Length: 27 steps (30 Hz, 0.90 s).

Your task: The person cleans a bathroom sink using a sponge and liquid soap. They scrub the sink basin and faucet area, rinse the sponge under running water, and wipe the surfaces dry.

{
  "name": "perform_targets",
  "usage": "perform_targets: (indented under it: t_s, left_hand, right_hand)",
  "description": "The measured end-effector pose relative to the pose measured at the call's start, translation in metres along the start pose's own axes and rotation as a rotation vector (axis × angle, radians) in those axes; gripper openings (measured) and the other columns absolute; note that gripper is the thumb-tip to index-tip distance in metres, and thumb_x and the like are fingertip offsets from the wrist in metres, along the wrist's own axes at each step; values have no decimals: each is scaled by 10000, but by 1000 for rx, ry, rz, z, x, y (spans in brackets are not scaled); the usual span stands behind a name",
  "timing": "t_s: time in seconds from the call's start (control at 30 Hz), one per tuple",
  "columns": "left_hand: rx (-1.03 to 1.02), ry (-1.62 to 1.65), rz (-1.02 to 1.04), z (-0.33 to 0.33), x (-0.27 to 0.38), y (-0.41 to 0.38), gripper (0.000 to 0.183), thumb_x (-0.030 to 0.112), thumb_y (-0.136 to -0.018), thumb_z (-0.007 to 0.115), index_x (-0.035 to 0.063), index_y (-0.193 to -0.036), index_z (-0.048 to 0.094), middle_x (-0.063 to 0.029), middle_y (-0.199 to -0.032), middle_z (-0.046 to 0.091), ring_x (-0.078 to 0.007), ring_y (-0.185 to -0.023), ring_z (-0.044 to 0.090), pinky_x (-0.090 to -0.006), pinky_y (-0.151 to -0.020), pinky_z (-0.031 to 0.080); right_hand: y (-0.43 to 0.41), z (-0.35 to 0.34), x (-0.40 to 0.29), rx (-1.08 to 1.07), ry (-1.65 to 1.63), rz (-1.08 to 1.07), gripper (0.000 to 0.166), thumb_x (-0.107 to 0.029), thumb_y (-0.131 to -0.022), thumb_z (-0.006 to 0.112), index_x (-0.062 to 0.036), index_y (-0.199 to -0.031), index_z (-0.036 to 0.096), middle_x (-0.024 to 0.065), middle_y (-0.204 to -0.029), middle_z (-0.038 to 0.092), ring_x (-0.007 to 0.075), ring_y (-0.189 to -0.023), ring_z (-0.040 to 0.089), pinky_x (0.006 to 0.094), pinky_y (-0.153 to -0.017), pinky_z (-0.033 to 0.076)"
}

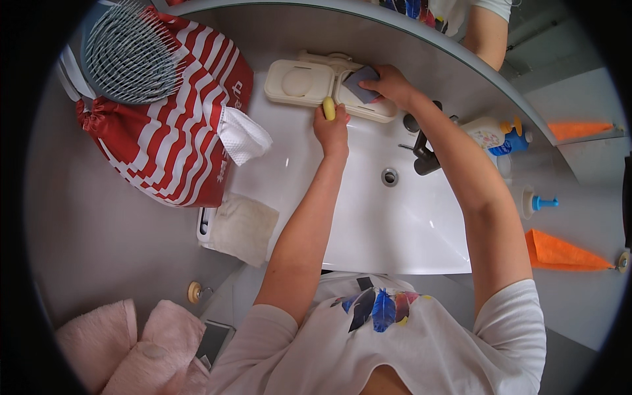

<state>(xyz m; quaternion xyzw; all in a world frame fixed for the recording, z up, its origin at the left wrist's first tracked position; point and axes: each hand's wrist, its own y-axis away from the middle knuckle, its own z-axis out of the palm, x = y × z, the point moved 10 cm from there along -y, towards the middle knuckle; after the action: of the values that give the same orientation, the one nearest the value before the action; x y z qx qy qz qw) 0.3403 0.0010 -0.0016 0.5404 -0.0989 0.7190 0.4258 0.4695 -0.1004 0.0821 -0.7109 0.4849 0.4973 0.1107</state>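
Note:
My left hand [332,129] is closed around a small yellow oval piece [329,108], apparently a bar of soap, at the front edge of a cream plastic double soap box [276,94]. A grey sponge [362,88] is pinched in the fingers of my right hand [392,88], over the box's right compartment. Part of that compartment is hidden by the sponge and fingers. On the left half of the box is a pale round shape [297,81]. The box sits along the back of a white washbasin [365,222].
A dark faucet [424,153] and drain [389,177] lie right of my left forearm. Pump bottles [486,132] stand behind my right arm. At left are a red-striped bag [168,148] with tissue, a hairbrush [133,54] and a beige cloth [244,227]. A mirror edge [345,12] curves behind.

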Motion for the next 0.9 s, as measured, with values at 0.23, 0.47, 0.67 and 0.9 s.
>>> perform_targets:
  t_s: [0.23,0.47,0.67,0.9]
  left_hand:
    - [-7,34,10,1,-1,0,176,55,-848,619,-5,-981,520,-69,-904,554,-129,-711,582,-282,-714,569]
    - [24,47,-6,2,1,2,154,33,-846,603,-2,-967,514,-77,-915,560,-142,-714,583,-297,-721,563]
    - [75,86,25,-1,-3,-1,169,16,-827,608,-3,-960,507,-75,-894,555,-148,-712,580,-303,-699,562]
    - [86,71,19,-2,-3,1,149,9,-825,607,-1,-932,503,-74,-902,544,-141,-702,567,-292,-688,562]
  right_hand:
    - [6,10,-37,227,447,-312,417,-151,-676,713,6,-1054,636,171,-898,668,268,-816,661,354,-730,516]
    - [15,32,-37,314,551,-285,279,-66,-644,660,-21,-919,656,199,-888,659,351,-864,630,399,-773,505]
    - [14,36,-31,337,639,-235,249,-79,-626,692,-23,-864,646,192,-844,652,355,-823,624,394,-732,506]
    - [14,30,-19,312,785,-218,251,-79,-618,691,-11,-855,648,195,-859,649,369,-862,616,417,-779,498]
